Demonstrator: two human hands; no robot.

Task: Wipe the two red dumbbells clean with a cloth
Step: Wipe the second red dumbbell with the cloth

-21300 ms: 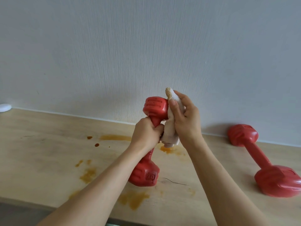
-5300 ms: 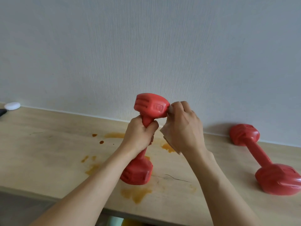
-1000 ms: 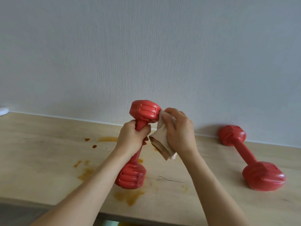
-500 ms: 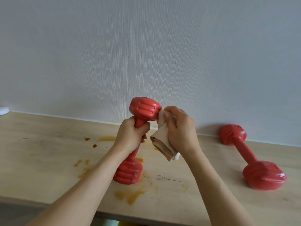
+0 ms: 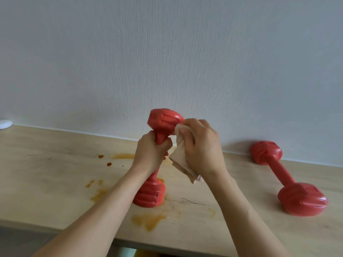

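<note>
One red dumbbell (image 5: 163, 121) stands nearly upright, its lower head on the wooden table (image 5: 46, 182). My left hand (image 5: 151, 153) grips its handle. A folded, stained beige cloth (image 5: 181, 160) is held in my right hand (image 5: 201, 145), and the cloth's top presses against the right side of the dumbbell's upper head. The second red dumbbell (image 5: 284, 173) lies flat on the table at the right, apart from both hands, one head near the wall.
Orange-brown stains (image 5: 148, 219) spot the table around and in front of the held dumbbell. A thin dark crack (image 5: 187, 200) runs beside its base. A small white object (image 5: 4, 123) sits at the far left against the grey wall. The table's front edge runs along the bottom.
The held dumbbell has been set more upright and turned a little in my left hand. My right hand with the cloth stays pressed at the upper head.
</note>
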